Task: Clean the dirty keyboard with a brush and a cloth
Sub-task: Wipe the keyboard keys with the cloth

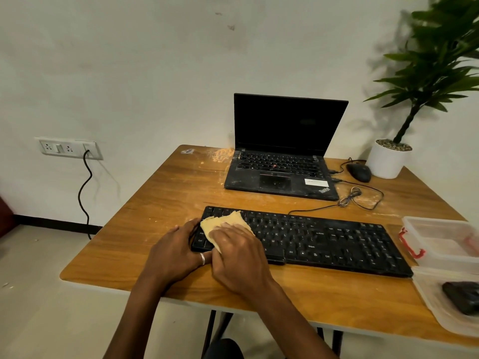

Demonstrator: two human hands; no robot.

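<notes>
We judge the wiping barely begun: on the wooden worktop (181,193), our right hand (238,252) presses a crumpled yellow cloth (225,224) flat onto the left keys of the long black keyboard (324,242), our left hand (178,251) gripping that end; the rightward keys remain.

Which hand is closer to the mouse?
Right. The right hand presses the cloth on the keyboard, left of the mouse; the left hand holds the keyboard's end, farther left.
</notes>
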